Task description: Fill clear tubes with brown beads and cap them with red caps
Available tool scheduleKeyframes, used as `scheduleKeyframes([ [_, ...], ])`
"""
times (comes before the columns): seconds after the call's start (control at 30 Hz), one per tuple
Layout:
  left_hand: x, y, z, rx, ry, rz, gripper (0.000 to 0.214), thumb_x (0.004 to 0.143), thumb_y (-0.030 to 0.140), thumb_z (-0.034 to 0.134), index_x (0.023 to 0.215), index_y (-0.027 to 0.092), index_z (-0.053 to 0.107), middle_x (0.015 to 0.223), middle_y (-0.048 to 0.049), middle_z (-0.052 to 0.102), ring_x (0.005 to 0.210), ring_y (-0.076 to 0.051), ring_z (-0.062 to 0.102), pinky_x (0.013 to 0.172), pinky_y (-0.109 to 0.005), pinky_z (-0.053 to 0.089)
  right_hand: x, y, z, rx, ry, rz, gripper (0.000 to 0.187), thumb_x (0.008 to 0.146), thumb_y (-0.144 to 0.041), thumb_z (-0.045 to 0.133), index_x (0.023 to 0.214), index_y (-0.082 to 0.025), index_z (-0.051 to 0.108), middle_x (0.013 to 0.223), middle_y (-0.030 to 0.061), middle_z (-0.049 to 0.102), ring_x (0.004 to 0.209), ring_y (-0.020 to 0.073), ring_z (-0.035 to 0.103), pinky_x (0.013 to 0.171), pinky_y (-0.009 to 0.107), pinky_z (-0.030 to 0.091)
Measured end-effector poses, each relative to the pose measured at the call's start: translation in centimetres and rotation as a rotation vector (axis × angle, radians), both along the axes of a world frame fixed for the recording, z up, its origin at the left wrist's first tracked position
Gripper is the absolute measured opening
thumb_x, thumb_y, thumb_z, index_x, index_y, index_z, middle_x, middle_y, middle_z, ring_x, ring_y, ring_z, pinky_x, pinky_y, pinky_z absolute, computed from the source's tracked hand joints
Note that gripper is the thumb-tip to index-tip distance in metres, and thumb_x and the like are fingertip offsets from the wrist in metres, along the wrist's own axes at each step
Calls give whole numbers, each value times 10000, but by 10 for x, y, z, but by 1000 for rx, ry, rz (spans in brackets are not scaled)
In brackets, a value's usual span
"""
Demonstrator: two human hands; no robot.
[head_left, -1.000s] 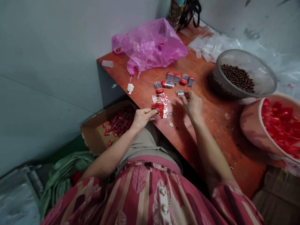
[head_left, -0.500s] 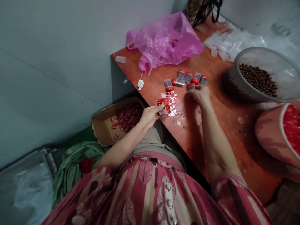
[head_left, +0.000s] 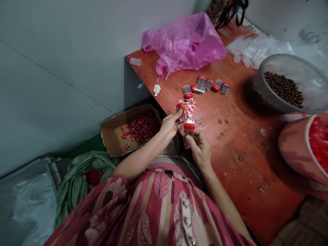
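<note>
My left hand [head_left: 169, 125] pinches a red printed plastic sleeve [head_left: 180, 108] between thumb and fingers at the table's edge. Several more red-and-clear sleeves [head_left: 191, 105] lie just past it on the table. Close by, my right hand [head_left: 200, 149] grips a small clear container with a red cap [head_left: 189, 128], dark beads inside, cap pointing away from me. The container is right beside the sleeve; whether they touch I cannot tell. Farther up, several like containers [head_left: 209, 84] lie in a loose cluster, and one [head_left: 188, 91] rests apart on the left.
A pink plastic bag [head_left: 184, 44] lies at the back. On the right stand a basin of brown beads [head_left: 266, 99] and a pink tub of red caps [head_left: 294, 147]. Clear empty containers [head_left: 256, 51] are heaped behind. Below left, a cardboard box [head_left: 110, 138] holds red packs.
My right hand has picked one capped container from the cluster and brought it toward me, beside my left hand. The left hand keeps its sleeve and has tilted it slightly.
</note>
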State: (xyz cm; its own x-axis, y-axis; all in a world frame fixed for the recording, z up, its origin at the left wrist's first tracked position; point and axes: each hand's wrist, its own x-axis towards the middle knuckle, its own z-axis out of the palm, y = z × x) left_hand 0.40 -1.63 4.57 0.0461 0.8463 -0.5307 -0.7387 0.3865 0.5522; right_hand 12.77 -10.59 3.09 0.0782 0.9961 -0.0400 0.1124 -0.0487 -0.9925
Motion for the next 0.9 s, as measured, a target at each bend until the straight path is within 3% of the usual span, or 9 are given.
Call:
scheduleKeyframes([
  [0.2,9,-11,8,58,-61,-10,220,683,201,819,708,127,613,694,-16,688,606,-98,638,658,-231,532,3,12,-5,48,-106,-104,296,830,-445,649,992,-208,579,806,7,653,589,131,596,526,268,522],
  [0.37,15,-16,13,133,34,-85,273,644,271,845,704,122,623,639,4,665,530,-84,599,588,-217,491,6,13,-5,58,-70,-65,293,818,-439,668,980,-213,577,757,-7,650,561,120,580,511,253,510],
  [0.53,16,-15,9,267,71,-194,371,527,334,892,729,121,665,662,-5,686,540,-96,603,576,-227,477,7,17,-6,56,32,-85,290,792,-431,698,925,-201,582,742,-13,662,559,119,596,519,255,517],
  [0.7,12,-12,4,266,94,-329,372,508,346,896,726,109,710,729,-57,724,624,-125,648,655,-257,513,10,20,-7,89,-9,-123,248,780,-404,715,879,-217,587,699,-31,650,534,109,585,526,247,507],
  [0.9,7,-7,4,311,142,-457,386,534,402,879,683,89,708,626,-46,683,531,-126,610,556,-265,503,13,27,-3,-65,323,-19,276,722,-413,737,810,-196,591,625,-34,640,434,95,552,406,213,456],
])
